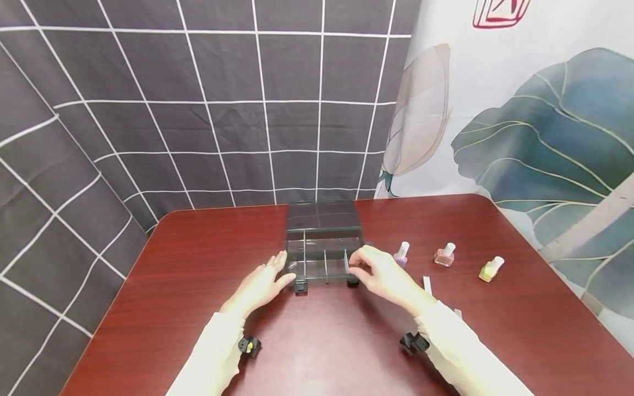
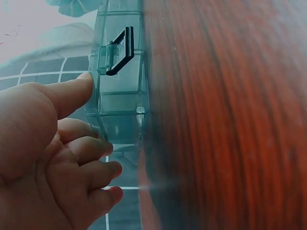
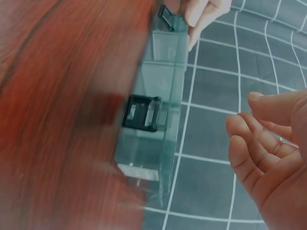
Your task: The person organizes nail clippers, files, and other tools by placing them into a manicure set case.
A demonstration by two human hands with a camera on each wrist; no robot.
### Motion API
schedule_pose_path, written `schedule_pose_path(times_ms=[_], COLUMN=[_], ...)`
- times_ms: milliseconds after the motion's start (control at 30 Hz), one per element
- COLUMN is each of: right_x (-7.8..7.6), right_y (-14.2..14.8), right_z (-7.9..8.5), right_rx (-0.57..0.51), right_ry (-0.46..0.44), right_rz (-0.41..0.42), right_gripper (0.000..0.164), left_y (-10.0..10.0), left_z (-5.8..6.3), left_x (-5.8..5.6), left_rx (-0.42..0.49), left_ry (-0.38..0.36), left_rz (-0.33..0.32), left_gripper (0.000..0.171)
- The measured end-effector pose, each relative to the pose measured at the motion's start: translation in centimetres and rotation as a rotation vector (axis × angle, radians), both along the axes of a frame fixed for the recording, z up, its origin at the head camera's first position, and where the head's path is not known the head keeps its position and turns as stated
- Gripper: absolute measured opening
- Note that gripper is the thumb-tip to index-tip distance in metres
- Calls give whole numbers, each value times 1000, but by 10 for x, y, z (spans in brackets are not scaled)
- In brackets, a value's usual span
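Observation:
A clear, tinted plastic compartment box stands on the table with its lid tipped back and thin dividers inside. Two black latches hang at its front, the left latch and the right latch. My left hand rests against the box's left front corner, its thumb on the front rim and the other fingers by the left side. Over the right end hovers my right hand, fingers loosely bent. In the right wrist view nothing shows between its thumb and fingertips.
Right of the box stand a purple nail polish bottle, a pink one and a yellow one. Two small pale strips lie near my right forearm, one strip beside the wrist. A grey checked cloth hangs behind the table.

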State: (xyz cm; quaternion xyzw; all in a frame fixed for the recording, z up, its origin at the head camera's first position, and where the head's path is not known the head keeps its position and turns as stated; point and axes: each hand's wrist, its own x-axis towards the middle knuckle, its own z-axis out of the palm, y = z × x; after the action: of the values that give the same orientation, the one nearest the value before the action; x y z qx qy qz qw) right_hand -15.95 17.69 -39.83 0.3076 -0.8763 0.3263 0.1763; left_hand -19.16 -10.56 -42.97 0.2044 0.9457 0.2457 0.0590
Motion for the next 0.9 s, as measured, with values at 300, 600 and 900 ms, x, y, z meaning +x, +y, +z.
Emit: schedule_pose_path(times_ms=[300,600,900], right_x=[10,20,29], right_y=[17,36,59], right_z=[-5,-1,-2], right_rx=[-54,-55,-62], right_ry=[75,39,48], right_rz=[-45,-149,-215], right_gripper=[21,22,25], left_y=[-1,-2,-1], left_z=[-1,0,1], left_x=[0,0,1], left_rx=[8,4,6], left_ry=[14,21,25], left_rz=[-12,-19,-22], left_gripper=[65,66,66])
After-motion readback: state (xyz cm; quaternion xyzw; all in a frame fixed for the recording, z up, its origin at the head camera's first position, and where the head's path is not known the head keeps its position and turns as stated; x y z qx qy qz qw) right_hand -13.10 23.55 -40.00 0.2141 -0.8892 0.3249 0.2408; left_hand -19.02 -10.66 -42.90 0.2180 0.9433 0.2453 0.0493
